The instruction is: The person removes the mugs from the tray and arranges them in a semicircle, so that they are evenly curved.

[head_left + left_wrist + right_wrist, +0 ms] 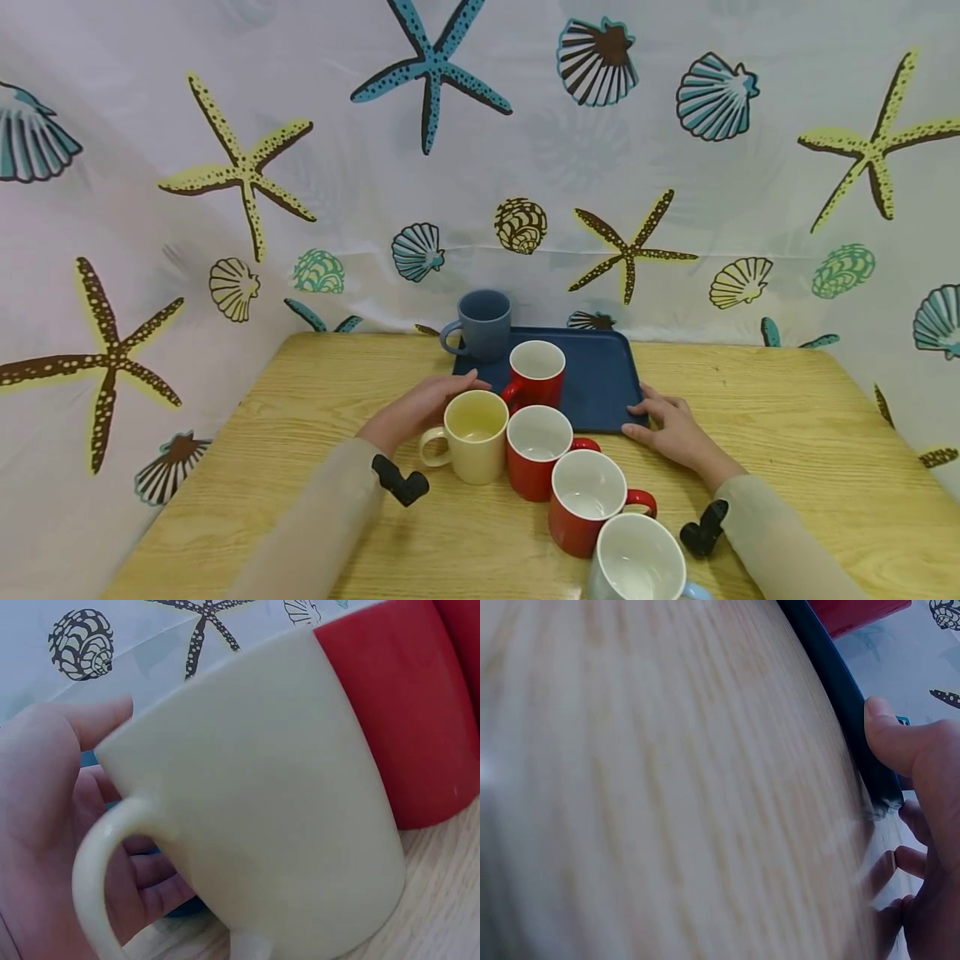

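One pale blue mug (pixel 636 560) stands at the bottom edge of the head view, right of centre. From it a slanting row runs up and left over the table (pixel 810 417): a red mug (pixel 576 527), a second red mug (pixel 527 475), then a cream mug (pixel 480 454) with its handle pointing left. Right of centre, the right hand (pixel 670 429) pinches the near right corner of the tray (pixel 600 383), thumb against the rim, fingers bent. Left of centre, the left hand (pixel 429 402) reaches behind the cream mug to the tray's near left side, thumb extended; its grip is hidden. The dark blue tray lies mid-frame, bearing a third red mug (pixel 546 388) and, at its far left, a blue mug (pixel 486 332). A shell-printed cloth (pixel 480 183) fills the upper frame.
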The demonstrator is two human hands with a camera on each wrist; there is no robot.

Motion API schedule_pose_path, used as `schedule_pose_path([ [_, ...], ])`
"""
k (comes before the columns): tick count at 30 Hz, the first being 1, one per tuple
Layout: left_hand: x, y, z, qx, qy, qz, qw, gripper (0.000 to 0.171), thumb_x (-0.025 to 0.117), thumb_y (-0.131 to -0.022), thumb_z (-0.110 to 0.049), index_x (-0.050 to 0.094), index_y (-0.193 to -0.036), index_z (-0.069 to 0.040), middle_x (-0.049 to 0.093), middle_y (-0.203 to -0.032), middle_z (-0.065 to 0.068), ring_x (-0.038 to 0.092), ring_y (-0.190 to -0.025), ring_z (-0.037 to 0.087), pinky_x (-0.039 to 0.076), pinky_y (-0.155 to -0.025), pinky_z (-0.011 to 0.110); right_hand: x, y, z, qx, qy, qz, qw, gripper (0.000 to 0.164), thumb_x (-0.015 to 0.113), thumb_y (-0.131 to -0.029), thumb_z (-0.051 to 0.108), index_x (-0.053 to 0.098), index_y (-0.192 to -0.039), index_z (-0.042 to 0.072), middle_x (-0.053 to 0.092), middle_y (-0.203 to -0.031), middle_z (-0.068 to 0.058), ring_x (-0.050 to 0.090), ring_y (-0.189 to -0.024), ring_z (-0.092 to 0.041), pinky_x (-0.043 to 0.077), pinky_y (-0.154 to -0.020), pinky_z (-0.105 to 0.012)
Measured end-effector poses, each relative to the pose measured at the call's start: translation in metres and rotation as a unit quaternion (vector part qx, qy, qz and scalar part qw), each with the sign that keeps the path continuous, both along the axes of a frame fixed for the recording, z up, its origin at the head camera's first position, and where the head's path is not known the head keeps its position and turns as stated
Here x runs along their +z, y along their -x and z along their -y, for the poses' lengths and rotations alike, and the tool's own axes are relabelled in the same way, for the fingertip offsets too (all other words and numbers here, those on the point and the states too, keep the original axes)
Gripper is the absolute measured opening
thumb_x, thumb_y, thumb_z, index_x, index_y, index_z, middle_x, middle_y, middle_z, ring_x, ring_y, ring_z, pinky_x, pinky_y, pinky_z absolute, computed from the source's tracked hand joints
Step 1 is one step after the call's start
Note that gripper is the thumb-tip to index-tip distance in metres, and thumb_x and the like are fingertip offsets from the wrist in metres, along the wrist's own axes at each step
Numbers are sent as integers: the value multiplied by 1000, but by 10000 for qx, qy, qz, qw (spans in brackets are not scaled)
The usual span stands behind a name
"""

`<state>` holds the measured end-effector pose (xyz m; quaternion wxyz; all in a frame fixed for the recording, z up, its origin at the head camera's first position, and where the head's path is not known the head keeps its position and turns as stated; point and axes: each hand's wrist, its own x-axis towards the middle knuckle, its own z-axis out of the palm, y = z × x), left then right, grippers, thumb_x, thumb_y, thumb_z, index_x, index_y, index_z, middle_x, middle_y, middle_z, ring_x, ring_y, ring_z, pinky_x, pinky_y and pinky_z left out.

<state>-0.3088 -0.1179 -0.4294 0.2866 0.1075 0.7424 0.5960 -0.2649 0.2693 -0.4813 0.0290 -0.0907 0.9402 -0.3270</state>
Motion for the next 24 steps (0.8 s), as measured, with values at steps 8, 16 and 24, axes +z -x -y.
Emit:
schedule_pose_path([
  [8, 5, 9, -5, -291, 381, -170, 9987, 62, 45, -91, -55, 53, -130, -7, 56, -124, 7, 53, -113, 23, 39, -97, 42, 0, 0, 2, 11, 44, 7, 10000, 53, 62, -85, 47, 61, -120, 7, 18, -151, -16, 17, -130, -40, 21, -98, -65],
  [16, 10, 15, -18, -269, 729, -365, 9963, 49, 53, -92, -41, 56, -127, -7, 53, -129, 8, 48, -118, 24, 40, -97, 41, 2, 0, 2, -22, 14, 11, 10000, 51, 62, -86, 46, 61, -120, 7, 18, -151, -16, 17, -130, -40, 21, -98, -65],
  [24, 15, 21, -27, -435, 1152, -360, 9917, 50, 56, -91, -41, 56, -128, -7, 52, -131, 8, 45, -120, 26, 40, -96, 42, 1, 1, 1, -7, -5, -6, 10000, 55, 61, -84, 50, 61, -119, 8, 18, -151, -16, 18, -129, -40, 22, -98, -65],
])
